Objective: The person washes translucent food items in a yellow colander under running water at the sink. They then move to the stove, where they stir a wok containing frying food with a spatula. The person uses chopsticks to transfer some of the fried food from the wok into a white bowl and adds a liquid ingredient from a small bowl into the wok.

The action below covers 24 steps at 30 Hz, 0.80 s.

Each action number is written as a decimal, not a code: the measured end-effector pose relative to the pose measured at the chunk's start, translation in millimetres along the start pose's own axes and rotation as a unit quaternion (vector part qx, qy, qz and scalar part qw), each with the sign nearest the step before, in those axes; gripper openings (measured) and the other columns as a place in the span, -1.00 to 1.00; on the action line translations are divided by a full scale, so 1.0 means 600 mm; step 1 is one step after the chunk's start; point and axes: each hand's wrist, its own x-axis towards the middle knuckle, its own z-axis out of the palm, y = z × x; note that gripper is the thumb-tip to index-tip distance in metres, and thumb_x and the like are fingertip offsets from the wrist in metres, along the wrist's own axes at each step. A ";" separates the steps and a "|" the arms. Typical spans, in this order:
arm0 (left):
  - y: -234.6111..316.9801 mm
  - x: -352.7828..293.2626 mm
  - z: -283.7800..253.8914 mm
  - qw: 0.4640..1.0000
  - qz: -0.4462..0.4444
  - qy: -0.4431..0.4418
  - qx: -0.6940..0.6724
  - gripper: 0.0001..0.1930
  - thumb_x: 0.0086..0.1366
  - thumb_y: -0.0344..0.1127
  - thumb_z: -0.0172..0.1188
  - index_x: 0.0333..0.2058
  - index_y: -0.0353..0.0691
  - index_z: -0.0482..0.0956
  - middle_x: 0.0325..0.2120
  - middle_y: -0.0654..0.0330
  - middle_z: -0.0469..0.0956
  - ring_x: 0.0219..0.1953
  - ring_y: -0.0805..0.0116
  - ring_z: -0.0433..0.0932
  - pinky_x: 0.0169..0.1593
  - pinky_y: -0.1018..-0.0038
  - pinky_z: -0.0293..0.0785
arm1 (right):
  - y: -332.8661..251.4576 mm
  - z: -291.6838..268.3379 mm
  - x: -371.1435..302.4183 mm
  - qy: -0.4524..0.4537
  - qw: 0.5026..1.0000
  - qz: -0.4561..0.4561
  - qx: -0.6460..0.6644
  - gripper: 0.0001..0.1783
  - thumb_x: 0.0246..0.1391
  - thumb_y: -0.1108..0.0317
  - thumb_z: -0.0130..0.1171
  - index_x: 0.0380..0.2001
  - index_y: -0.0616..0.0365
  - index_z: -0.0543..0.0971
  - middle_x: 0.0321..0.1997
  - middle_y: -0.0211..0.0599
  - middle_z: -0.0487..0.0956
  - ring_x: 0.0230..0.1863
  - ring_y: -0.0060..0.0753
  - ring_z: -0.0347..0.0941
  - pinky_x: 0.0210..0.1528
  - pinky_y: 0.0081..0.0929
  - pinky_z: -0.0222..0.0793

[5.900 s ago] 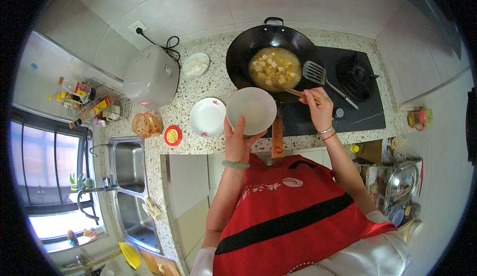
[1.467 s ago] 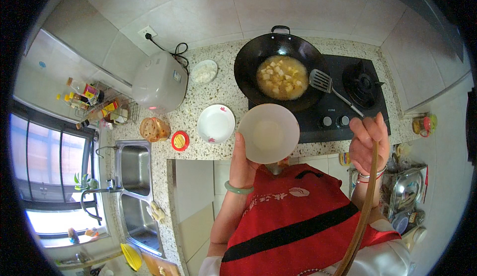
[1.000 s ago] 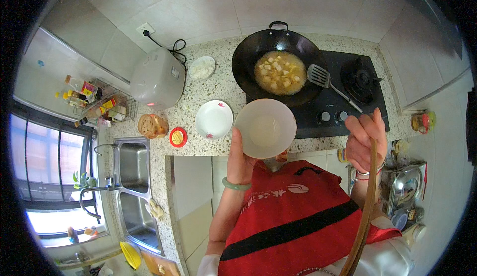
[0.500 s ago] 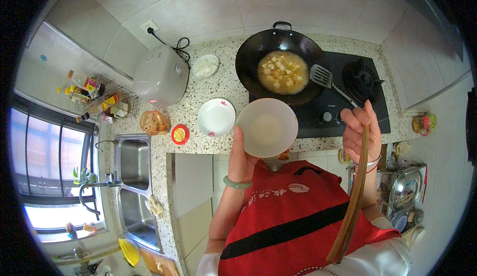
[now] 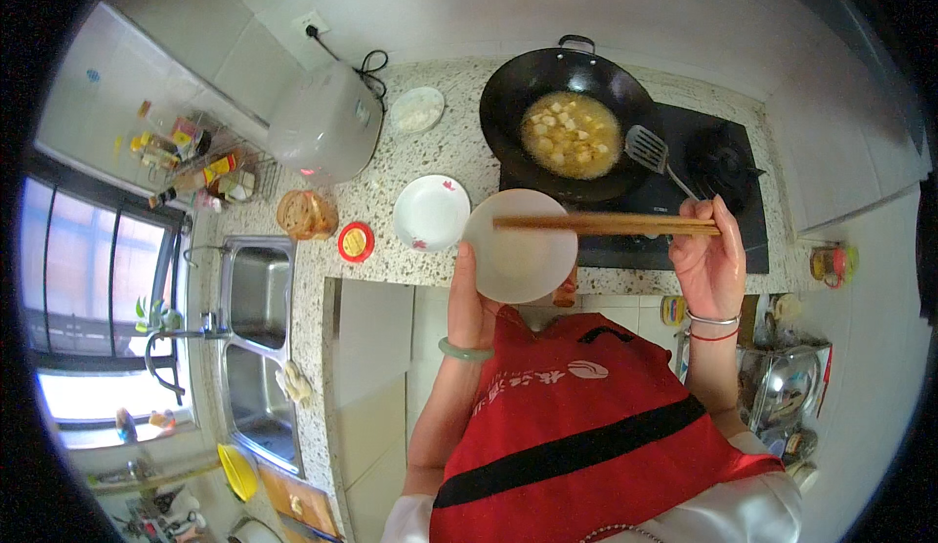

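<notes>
A speckled counter [image 5: 445, 157] runs along a pale tiled wall, with a barred window [image 5: 88, 284] at far left. Next comes a double steel sink [image 5: 259, 294], then a jar [image 5: 306, 215], a round red lid [image 5: 356, 242] and a rice cooker [image 5: 325, 125]. A white plate [image 5: 431, 214] lies just left of the bowl [image 5: 518, 262]. The left hand [image 5: 474, 296] is curled around the bowl, thumb along its side, other fingers mostly hidden; the bowl is held before the counter's front edge. Behind it, a black wok [image 5: 523, 79] of cubed food in broth [image 5: 572, 136] sits on the stove [image 5: 611, 250]. Wooden chopsticks [image 5: 625, 225] reach level over the bowl; whether they touch it, I cannot tell. A slotted spatula [image 5: 646, 147] lies at the wok's right edge. The right hand [image 5: 711, 262] pinches the chopsticks, fingers bent.
</notes>
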 end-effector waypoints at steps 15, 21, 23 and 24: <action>0.000 0.063 -0.204 0.987 -0.010 0.151 0.047 -0.38 0.41 0.20 -0.21 0.12 -0.25 0.37 -0.23 0.27 0.54 -0.36 0.56 0.50 -0.49 0.69 0.31 | 0.197 0.127 -0.067 -0.140 0.924 -0.128 -0.331 -0.73 0.31 0.40 -0.16 -0.21 0.43 0.46 -0.06 -0.06 0.32 -0.03 -0.07 0.44 0.09 -0.09 0.44; -0.010 0.149 -0.343 0.991 -0.040 0.073 0.105 -0.40 0.38 0.19 -0.11 0.08 -0.24 0.42 -0.33 0.37 0.53 -0.48 0.63 0.41 -0.54 0.66 0.23 | 0.320 0.173 -0.054 -0.105 0.886 -0.101 -0.440 -0.72 0.31 0.44 -0.17 -0.17 0.40 0.51 -0.01 -0.06 0.35 0.02 -0.21 0.42 0.15 -0.34 0.35; -0.005 0.166 -0.357 0.989 -0.065 0.048 0.122 -0.37 0.35 0.23 -0.09 0.09 -0.22 0.42 -0.34 0.37 0.53 -0.49 0.64 0.39 -0.56 0.65 0.20 | 0.342 0.176 -0.045 -0.069 0.882 -0.111 -0.453 -0.68 0.33 0.37 -0.18 -0.17 0.42 0.50 -0.03 -0.05 0.36 0.02 -0.22 0.43 0.11 -0.36 0.41; -0.003 0.173 -0.363 0.988 -0.078 0.035 0.129 -0.36 0.34 0.25 -0.08 0.09 -0.21 0.42 -0.35 0.38 0.53 -0.50 0.64 0.38 -0.57 0.65 0.18 | 0.352 0.181 -0.042 -0.051 0.887 -0.117 -0.444 -0.67 0.34 0.35 -0.18 -0.17 0.42 0.50 -0.03 -0.05 0.36 0.01 -0.23 0.44 0.10 -0.36 0.43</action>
